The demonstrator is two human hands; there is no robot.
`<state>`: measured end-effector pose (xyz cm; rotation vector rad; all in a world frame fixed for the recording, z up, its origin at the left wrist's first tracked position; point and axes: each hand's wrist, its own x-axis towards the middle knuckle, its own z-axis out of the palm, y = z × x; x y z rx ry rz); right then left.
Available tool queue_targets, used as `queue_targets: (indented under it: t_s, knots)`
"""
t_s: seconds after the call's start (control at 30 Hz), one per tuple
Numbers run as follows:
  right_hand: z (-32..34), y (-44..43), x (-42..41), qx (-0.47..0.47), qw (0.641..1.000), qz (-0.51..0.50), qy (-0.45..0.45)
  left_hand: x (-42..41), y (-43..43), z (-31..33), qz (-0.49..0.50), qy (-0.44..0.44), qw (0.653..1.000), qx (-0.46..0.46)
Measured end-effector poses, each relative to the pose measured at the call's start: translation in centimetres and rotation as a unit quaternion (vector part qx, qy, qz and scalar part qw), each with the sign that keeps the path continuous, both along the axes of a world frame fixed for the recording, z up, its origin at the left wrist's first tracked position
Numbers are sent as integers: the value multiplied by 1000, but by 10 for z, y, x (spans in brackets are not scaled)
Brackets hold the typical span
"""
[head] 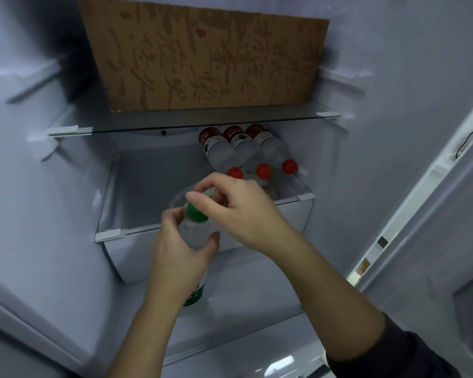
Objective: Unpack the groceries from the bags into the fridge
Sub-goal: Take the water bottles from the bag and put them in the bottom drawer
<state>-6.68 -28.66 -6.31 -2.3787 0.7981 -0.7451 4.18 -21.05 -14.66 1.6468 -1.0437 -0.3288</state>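
The left hand [180,255], in the lower middle of the frame, grips a clear water bottle [195,234] around its shoulder, thumb on one side and fingers curled round the other. The bottle stands upright with its green cap [197,214] on, in front of the lower glass shelf [109,236] of the fridge [38,186]. The right hand [243,211] hovers just above the cap, fingers curled; I cannot tell if it pinches anything. Behind it, three bottles with red caps [246,151] lie side by side on that shelf. At the top of the frame, a sheet of cardboard [202,58] rests on the upper shelf [202,124].
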Motion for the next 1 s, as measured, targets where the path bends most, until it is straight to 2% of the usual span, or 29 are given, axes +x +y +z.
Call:
queue_targets:
  t_s: [0.17, 0.23, 0.37, 0.53, 0.63, 0.77, 0.87, 1.0]
  knots:
    - [-1, -8, -6, -36, 995, -15, 89, -5, -7, -4, -21, 16, 999, 27]
    - [-5, -10, -11, -44, 994, -15, 98, -7, -6, -11, -33, 24, 998, 41]
    - [-14, -12, -20, 4, 999, -21, 31, -7, 7, -27, -52, 47, 996, 59]
    - [-25, -9, -24, 36, 996, -24, -77, -10, 17, -13, -34, 12, 998, 59]
    - [-11, -14, -31, 60, 976, -39, -205, -12, 14, 19, -28, -96, 994, 37]
    - [4, -20, -43, 50, 937, -56, -341, -6, 3, 64, -15, -293, 956, -2]
    - [-5, -20, -50, 56, 926, -80, -366, 4, -16, 76, -32, -383, 923, 2]
    - [-30, -20, -52, 66, 935, -90, -337, 18, -47, 63, -52, -440, 896, 16]
